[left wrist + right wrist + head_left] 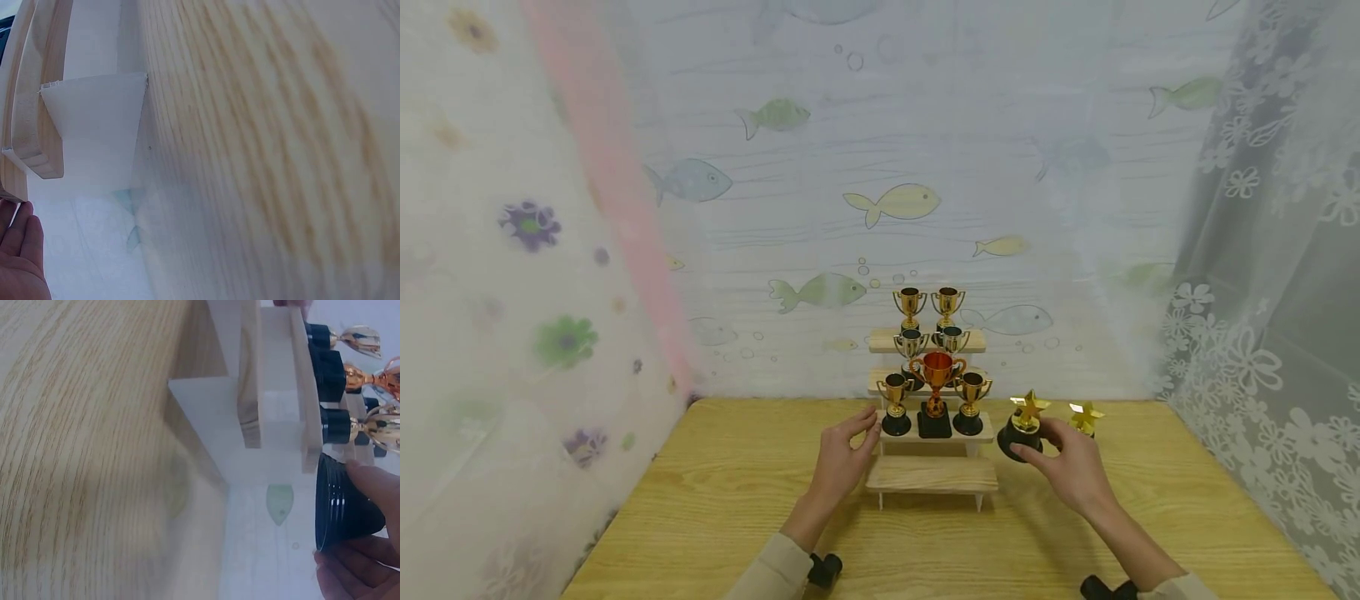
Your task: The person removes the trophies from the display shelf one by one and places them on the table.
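Observation:
My right hand (1072,469) grips a gold star trophy (1030,406) by its black base, just right of a tiered wooden stand (931,473). In the right wrist view, the thumb and fingers hold that black base (344,503) close to the step's end. Straight fingers of my left hand (844,454) lie at the left end of the same stand. On its second step from the bottom, a copper-coloured trophy cup (937,371) stands between a gold cup (895,388) and another gold cup (972,388).
Silver cups (911,342) stand one step higher, partly hidden by the copper one. Two gold cups (910,302) occupy the top step. Behind my right hand, a second star trophy (1085,417) sits on the wooden table (745,467). Fish-patterned curtain (820,242) hangs behind.

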{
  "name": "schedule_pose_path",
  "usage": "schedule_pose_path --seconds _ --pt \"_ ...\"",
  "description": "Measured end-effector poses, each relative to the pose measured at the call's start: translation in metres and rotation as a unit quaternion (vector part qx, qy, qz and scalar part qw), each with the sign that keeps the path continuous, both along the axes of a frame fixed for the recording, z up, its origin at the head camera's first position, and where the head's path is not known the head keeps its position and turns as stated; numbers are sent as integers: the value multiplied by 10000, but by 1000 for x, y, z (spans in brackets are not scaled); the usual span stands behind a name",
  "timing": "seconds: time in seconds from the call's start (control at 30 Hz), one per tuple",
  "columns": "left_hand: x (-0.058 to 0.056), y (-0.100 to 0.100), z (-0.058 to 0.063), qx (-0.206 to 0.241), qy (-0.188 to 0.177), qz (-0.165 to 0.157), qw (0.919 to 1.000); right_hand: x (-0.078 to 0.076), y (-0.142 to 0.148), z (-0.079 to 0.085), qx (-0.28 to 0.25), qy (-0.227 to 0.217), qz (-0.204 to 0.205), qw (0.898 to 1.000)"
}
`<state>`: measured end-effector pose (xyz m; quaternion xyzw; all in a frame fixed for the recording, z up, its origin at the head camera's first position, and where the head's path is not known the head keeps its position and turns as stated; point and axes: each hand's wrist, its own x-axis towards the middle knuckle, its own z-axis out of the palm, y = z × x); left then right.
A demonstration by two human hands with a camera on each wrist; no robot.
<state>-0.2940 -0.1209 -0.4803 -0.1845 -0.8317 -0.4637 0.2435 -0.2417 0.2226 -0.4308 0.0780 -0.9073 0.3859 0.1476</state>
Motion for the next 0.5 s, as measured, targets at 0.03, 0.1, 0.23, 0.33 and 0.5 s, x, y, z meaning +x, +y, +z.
schedule_pose_path --seconds 0.03,0.1,0.23,0.33,0.5 --pt "0 0 0 7 -12 -1 10000 -1 1 0 -9 -7 -7 10000" --pt "0 0 -1 4 -18 8 10000 -2 2 -1 -26 -4 -15 10000" --pt "0 0 -1 20 -11 20 10000 -6 4 -3 -31 38 -26 10000" --pt "0 0 -1 59 5 7 10000 -10 4 -4 -23 53 -57 10000" --pt "0 0 -1 77 20 -17 10000 -16 6 -7 -45 9 -128 9999"
